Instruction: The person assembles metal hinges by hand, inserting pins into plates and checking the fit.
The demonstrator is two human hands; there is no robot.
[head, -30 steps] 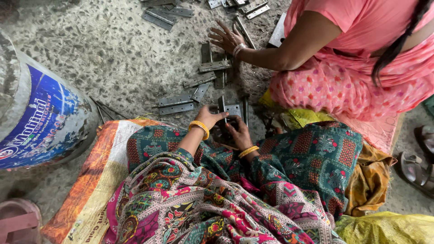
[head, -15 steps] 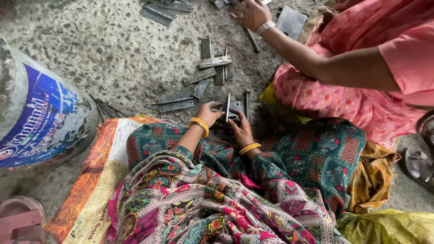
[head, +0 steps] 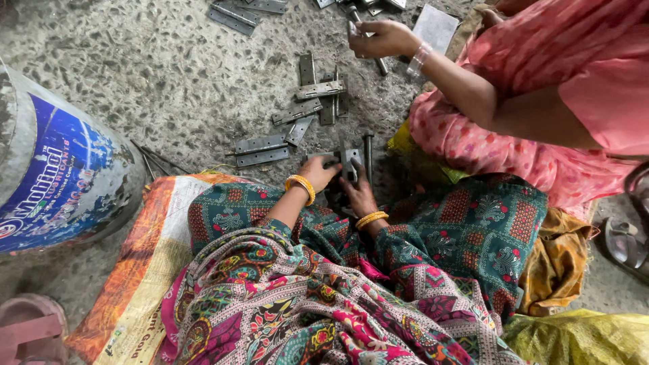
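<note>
1. a grey metal hinge piece (head: 350, 164) is held on the concrete floor (head: 169, 81), just in front of the seated person's knees.
2. the left hand (head: 319, 172) is curled against the hinge's left side, fingers bent round its edge; an orange bangle (head: 301, 187) is worn at that wrist.
3. the right hand (head: 359, 192) is laid on the hinge from below, fingers spread partly flat; how firmly it is gripped cannot be told.
4. compared with a second ago, both hands have hardly shifted; the hinge is kept in the same spot, so the same fitting work appears to be continuing.
5. a steel pin (head: 368, 154) stands just beside the hinge on its right.
6. loose hinge leaves (head: 297, 111) are scattered on the floor further out, apart from the hands.
7. the co-worker's hand (head: 378, 39), wearing a pale bracelet, has been lifted from the floor pile and is now closed on a small metal part, higher in view than before.
8. a blue-labelled drum (head: 54, 176) stands at the left, near a woven sack (head: 145, 270).
</note>
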